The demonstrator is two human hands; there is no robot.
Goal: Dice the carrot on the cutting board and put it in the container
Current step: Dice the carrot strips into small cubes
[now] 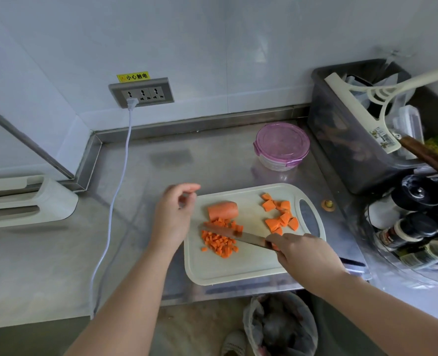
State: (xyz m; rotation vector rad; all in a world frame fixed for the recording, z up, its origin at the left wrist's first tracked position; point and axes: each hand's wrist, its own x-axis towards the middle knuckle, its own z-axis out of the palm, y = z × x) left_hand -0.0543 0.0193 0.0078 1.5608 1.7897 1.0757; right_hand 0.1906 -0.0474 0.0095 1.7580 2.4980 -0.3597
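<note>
2 hands: left hand (175,214) loosely curled, holding nothing; right hand (305,253) gripping knife (235,233)
Carrot stub (223,209): on cutting board (238,268); just right of left fingertips (193,187), not touching
Dice (219,242): under blade
Container (280,147): lidded; behind board

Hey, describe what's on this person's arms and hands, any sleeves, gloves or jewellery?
Both arms are bare up to the frame's edge: no sleeve shows on the left forearm or the right forearm. The left hand and right hand wear no gloves, and no ring, watch or bracelet is visible on either.
</note>
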